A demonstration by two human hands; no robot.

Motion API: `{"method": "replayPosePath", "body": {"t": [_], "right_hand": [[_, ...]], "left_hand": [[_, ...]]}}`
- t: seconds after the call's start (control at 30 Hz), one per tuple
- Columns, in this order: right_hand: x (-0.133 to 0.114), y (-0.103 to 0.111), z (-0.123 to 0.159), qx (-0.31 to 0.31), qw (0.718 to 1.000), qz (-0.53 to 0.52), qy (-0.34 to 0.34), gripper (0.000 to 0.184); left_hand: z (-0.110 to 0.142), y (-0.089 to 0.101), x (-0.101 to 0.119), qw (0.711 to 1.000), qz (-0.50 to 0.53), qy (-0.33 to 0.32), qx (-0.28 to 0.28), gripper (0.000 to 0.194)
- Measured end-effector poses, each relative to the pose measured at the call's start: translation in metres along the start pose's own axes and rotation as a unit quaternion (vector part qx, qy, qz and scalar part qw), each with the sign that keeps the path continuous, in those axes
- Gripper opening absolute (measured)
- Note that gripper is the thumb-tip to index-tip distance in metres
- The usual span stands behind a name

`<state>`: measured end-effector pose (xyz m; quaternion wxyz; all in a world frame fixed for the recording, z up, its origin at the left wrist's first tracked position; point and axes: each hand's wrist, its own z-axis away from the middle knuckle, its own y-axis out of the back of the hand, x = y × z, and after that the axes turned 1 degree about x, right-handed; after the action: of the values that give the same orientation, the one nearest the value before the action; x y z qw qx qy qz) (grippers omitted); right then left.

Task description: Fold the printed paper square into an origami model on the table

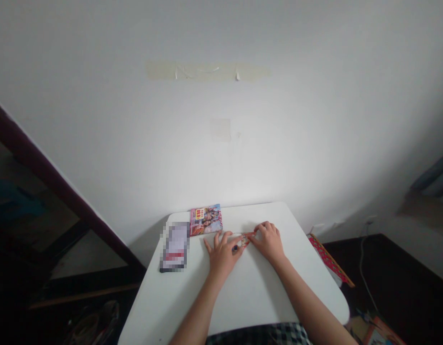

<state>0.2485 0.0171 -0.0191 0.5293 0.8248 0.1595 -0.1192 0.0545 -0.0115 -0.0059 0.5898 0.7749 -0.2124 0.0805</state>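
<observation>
Over the white table [250, 297] both hands meet at a small piece of printed paper [245, 238], red and pale in colour and mostly covered by fingers. My left hand [221, 254] holds its left side between thumb and index finger, while the other fingers spread over the tabletop. On the right side, my right hand [268, 242] pinches the paper with its fingertips, the remaining fingers curled. A small dark spot shows inside the curve of my left thumb and index finger; I cannot make out what it is.
A colourful printed leaflet [206, 220] lies at the table's back left. Beside it is a blurred-out phone-like rectangle [175, 247]. The white wall [221, 167] rises behind the table. A red patterned item [327, 258] stands at the right, and a cable [363, 263] hangs farther right.
</observation>
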Motion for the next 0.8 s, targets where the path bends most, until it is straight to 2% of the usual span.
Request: {"method": "replayPosePath", "body": {"t": [0.3, 0.8], "right_hand": [[0.0024, 0.003, 0.0022, -0.011, 0.999, 0.025, 0.025, 0.044], [0.0055, -0.0027, 0.0036, -0.008, 1.0, -0.024, 0.008, 0.05]], "left_hand": [[-0.0013, 0.0013, 0.0029, 0.999, -0.011, 0.034, -0.009, 0.036], [-0.0034, 0.0021, 0.004, 0.998, -0.011, 0.05, -0.03, 0.036]]}}
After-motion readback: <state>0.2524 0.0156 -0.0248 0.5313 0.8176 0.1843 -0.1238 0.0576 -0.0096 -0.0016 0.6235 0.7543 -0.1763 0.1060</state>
